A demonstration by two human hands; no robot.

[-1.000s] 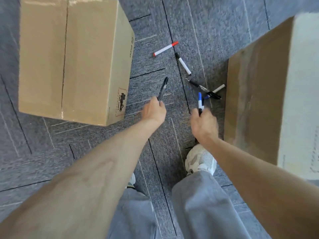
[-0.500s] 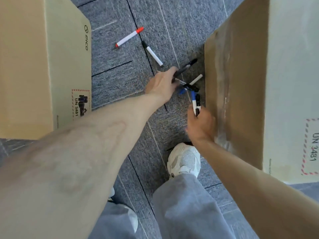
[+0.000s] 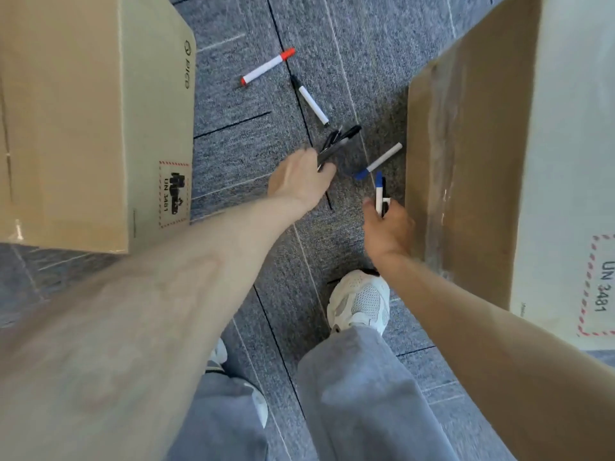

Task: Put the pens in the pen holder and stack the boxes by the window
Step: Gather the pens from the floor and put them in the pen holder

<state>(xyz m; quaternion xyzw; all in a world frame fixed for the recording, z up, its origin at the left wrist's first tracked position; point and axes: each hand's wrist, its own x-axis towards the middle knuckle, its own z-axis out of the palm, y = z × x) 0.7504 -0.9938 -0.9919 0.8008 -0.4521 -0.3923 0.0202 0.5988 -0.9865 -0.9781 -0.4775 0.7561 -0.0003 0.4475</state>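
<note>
My left hand (image 3: 301, 179) grips a bundle of black pens (image 3: 339, 141) just above the grey carpet. My right hand (image 3: 387, 226) holds a blue-capped white marker together with a black pen (image 3: 379, 193), pointing away from me. Three markers lie loose on the carpet: a blue-capped one (image 3: 379, 161) between my hands, a black-capped one (image 3: 311, 101) further off, and a red-capped one (image 3: 268, 66) beyond it. A large cardboard box (image 3: 83, 121) stands at the left. Another cardboard box (image 3: 492, 154) stands at the right, close to my right hand. No pen holder is in view.
The floor is grey carpet tile (image 3: 332, 44). My legs in grey trousers (image 3: 362, 394) and a white shoe (image 3: 359, 301) fill the lower middle. The two boxes leave a narrow strip of floor between them where the markers lie.
My left hand has drawn back a little from the pile with more black pens in it. One blue-capped marker now lies alone between my hands. My right hand has barely moved.
</note>
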